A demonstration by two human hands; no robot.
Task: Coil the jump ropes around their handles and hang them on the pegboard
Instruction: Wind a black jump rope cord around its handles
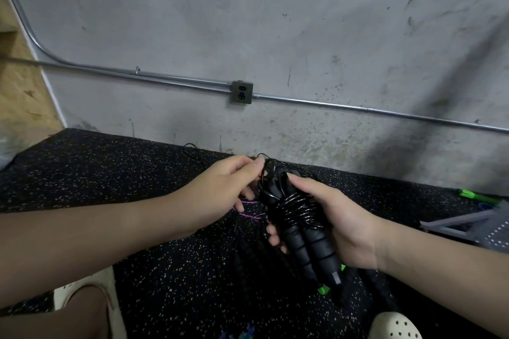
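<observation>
My right hand (334, 217) grips two black ribbed jump-rope handles (308, 250) held side by side, with thin black cord (296, 208) coiled several times around their upper part. My left hand (228, 184) pinches the loose end of that cord at the top of the handles, near the wall. More rope lies on the black speckled floor (137, 187) under my hands, among it a purple cord (248, 215) and dark ribbed handles (248, 250). A green-tipped piece (323, 289) shows below the held handles. No pegboard hook is in sight.
A grey concrete wall (275, 22) with a metal conduit (165, 78) and an outlet box (241, 92) rises just ahead. A grey perforated metal piece (493, 231) and a green object (472, 195) lie at the right. My white shoes (394, 326) show at the bottom.
</observation>
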